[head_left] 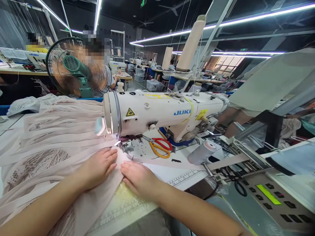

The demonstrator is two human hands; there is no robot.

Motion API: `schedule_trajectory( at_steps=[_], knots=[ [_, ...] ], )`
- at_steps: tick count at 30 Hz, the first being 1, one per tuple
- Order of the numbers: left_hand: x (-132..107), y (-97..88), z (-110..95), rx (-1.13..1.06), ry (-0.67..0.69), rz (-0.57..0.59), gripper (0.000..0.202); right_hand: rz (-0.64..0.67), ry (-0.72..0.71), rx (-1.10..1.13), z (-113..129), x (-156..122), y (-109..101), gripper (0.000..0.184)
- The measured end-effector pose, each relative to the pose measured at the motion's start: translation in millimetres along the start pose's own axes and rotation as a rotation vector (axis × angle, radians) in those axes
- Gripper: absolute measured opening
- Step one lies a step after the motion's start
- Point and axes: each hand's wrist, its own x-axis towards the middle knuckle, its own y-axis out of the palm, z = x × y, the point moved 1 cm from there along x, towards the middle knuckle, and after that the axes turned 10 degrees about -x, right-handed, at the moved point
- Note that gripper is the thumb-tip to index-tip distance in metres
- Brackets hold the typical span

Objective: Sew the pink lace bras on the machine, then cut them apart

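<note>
Pale beige fabric (98,199) with lace parts lies in folds across the left of the table and runs up to the needle area of a white sewing machine (137,113). My left hand (98,165) lies flat on it, fingers stretched toward the needle. On the fabric's right edge rests my right hand (140,178), its fingers extended and its thumb lower, beside the edge. Both hands are open, a narrow strip of fabric showing between them. Behind my right hand, thread snips with red and yellow handles (159,147) lie on the machine bed.
A grey thread cone (203,152) stands right of the bed. Printed rulers (184,178) mark the table. A control panel (275,200) is at the lower right. A large fan (73,65) stands behind the fabric. Other people sit at machines farther back.
</note>
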Motion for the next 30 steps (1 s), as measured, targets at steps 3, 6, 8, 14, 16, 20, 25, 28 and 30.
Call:
schedule_trajectory(
  at_steps=[3,6,8,14,16,20,25,28,30],
  knots=[
    [1,-0.7,0,0.001,0.006,0.005,0.044,-0.004,-0.001,0.011,0,-1,0,0.030],
    [2,-1.9,0,0.005,0.003,0.009,0.044,-0.010,0.009,0.022,-1,-1,0,0.031],
    [3,-3.1,-1,0.016,0.005,0.015,0.044,-0.013,0.013,0.025,-2,-1,0,0.031],
    [6,-5.5,1,0.035,-0.031,0.070,0.049,-0.065,0.011,0.021,-4,-1,1,0.033],
    [7,-5.5,2,0.048,-0.040,0.092,0.052,-0.077,0.012,0.022,-4,-1,1,0.033],
    [10,-6.5,8,0.055,-0.021,0.069,0.051,-0.082,0.026,0.027,-5,0,3,0.033],
    [17,-13.8,11,0.064,0.041,0.041,0.042,-0.017,0.050,0.034,-6,0,5,0.036],
    [15,-16.6,-3,0.080,0.164,-0.041,0.033,0.035,0.071,0.051,-5,1,5,0.036],
    [9,-14.5,-19,0.076,0.277,-0.062,0.031,0.064,0.082,0.078,-5,2,5,0.036]
  ],
)
